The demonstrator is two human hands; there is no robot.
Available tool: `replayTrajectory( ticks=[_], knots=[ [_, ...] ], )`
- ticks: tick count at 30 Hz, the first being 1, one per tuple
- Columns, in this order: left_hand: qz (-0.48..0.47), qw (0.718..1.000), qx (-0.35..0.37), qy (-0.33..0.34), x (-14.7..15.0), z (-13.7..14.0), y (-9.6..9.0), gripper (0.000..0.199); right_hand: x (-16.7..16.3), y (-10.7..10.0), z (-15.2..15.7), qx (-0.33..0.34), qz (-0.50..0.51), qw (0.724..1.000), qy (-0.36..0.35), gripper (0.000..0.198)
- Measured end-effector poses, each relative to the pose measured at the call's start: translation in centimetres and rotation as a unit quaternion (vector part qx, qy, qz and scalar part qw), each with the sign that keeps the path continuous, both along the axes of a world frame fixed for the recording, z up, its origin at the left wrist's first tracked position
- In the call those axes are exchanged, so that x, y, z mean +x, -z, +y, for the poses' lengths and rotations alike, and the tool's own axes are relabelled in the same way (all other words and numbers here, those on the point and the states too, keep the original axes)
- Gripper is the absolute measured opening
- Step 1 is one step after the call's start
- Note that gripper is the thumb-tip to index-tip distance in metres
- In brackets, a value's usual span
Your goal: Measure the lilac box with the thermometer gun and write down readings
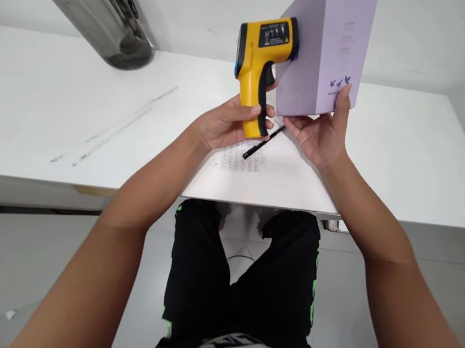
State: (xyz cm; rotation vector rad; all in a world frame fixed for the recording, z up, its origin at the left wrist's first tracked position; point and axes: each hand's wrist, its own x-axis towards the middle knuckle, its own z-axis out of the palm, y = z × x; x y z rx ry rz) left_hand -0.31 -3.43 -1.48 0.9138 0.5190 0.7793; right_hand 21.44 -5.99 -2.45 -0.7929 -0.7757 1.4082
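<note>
Left grip (231, 122) wrapped round the handle of a yellow-and-black pistol-shaped plastic meter (252, 58); its nose, above the grip, faces the box, contact unclear from where I stand. Right grip (319, 137) pinches the lower end of a lilac rectangular cardboard box (344, 52), above that grip. Slim black pen (250, 154) on a scribbled white paper sheet (273, 190), between and below both grips. Translucent grey bottle (87, 9) well left of left grip.
</note>
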Motion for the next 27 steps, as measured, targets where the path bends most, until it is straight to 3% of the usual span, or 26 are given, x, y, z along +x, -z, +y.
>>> replayTrajectory(
  ticks=[12,27],
  knots=[
    [0.017,1.0,0.015,0.018,0.4,-0.2,0.1,0.05,0.4,0.6,0.3,0.01,0.033,0.999,0.005,0.064],
    [0.013,1.0,0.009,0.014,0.3,0.3,1.1,0.05,0.8,0.5,0.2,-0.008,-0.054,0.998,0.023,0.072]
  ],
)
